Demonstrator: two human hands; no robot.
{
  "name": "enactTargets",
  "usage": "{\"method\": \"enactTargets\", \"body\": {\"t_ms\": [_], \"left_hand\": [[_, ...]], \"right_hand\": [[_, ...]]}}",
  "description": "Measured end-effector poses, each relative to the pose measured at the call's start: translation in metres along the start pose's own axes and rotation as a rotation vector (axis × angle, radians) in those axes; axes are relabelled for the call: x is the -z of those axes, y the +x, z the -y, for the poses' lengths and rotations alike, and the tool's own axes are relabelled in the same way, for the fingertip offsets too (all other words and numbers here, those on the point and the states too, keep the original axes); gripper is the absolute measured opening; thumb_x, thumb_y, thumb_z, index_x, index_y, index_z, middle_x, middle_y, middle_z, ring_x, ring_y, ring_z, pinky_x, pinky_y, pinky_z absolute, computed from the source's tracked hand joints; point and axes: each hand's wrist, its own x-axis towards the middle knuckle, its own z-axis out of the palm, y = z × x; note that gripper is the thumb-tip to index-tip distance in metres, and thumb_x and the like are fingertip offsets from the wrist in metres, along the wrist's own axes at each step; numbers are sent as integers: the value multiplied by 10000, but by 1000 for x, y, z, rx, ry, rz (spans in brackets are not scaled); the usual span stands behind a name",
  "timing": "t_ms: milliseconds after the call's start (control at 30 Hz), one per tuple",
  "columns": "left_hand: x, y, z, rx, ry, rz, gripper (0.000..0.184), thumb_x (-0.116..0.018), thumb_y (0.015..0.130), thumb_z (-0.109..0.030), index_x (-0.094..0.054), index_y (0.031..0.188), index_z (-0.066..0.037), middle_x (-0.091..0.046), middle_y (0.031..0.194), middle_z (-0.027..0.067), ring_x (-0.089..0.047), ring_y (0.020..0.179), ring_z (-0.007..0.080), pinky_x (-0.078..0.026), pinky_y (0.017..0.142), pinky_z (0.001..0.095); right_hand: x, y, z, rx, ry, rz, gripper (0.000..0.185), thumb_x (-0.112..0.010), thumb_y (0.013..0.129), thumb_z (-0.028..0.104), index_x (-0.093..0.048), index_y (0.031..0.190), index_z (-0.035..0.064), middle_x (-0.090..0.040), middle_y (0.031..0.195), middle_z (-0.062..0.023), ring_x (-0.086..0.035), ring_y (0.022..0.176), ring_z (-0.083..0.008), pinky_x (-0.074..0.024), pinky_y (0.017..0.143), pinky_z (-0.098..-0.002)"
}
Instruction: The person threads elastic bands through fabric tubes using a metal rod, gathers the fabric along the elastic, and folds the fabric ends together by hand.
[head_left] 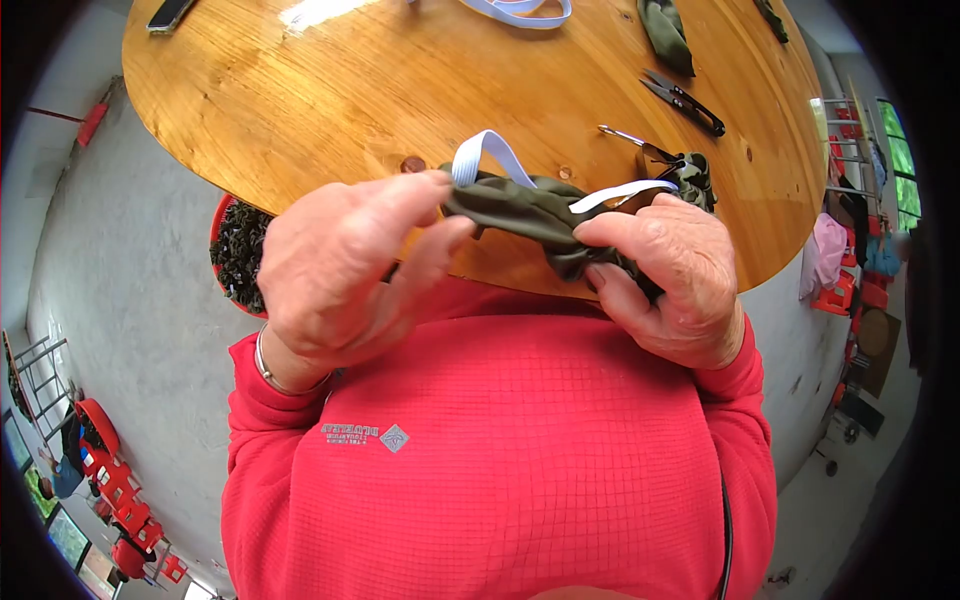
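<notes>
A gathered tube of dark green fabric point(520, 208) stretches between my two hands over the table's near edge. White elastic point(490, 150) arches up from its left part, and another white strip shows beside my right hand. My right hand point(670, 270) pinches the bunched right part between thumb and fingers. My left hand point(350, 265), slightly blurred, has thumb and forefinger around the tube's left end, their tips a little apart. Beyond my right hand lie a thin metal-tipped tool point(622, 134) and camouflage-patterned cloth point(697, 180), partly hidden.
On the wooden table point(300, 120) lie black thread snips point(685, 100), green fabric pieces point(665, 35), a loop of white elastic point(520, 12) and a phone point(170, 14). A red basin point(216, 245) of dark cloth stands below left. Red stools point(130, 515) line the room's sides.
</notes>
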Motion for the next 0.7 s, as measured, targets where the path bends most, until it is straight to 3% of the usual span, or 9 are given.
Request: {"method": "enactTargets", "body": {"t_ms": [167, 267, 467, 633, 700], "left_hand": [[-4, 6, 5, -24, 23, 98, 320, -714, 659, 111, -600, 940, 7, -638, 746, 121, -605, 584, 180, -473, 518, 255], [-10, 4, 10, -51, 34, 50, 317, -707, 654, 126, -597, 925, 3, -644, 766, 135, -630, 630, 202, -491, 550, 268], [-23, -1, 13, -135, 74, -119, 277, -703, 626, 74, -622, 880, -3, -618, 730, 120, -591, 565, 223, -444, 479, 292], [-28, -10, 16, -97, -28, -74, 284, -711, 617, 64, -632, 876, -19, -622, 751, 107, -579, 561, 213, -442, 482, 291], [-21, -8, 12, -65, -44, 7, 288, -680, 657, 123, -606, 914, 17, -635, 777, 143, -619, 633, 226, -485, 549, 287]], "right_hand": [[-3, -1, 0, 23, -8, -33, 365, -657, 540, -82, -611, 889, 15, -579, 672, -66, -540, 516, -203, -387, 494, -310], [-2, -1, 1, 15, -12, -30, 364, -655, 542, -86, -611, 889, 16, -580, 674, -65, -537, 511, -199, -381, 489, -309], [-4, 1, -1, -2, -17, -42, 345, -640, 564, -99, -612, 890, 11, -596, 703, -75, -540, 528, -204, -402, 495, -308], [-5, 3, -2, -23, 17, -50, 319, -648, 598, -82, -607, 899, 17, -600, 707, -79, -554, 550, -216, -423, 510, -308], [-4, 4, -2, -49, 35, -47, 307, -676, 628, -50, -596, 912, 36, -598, 694, -71, -563, 553, -220, -416, 507, -317]]}}
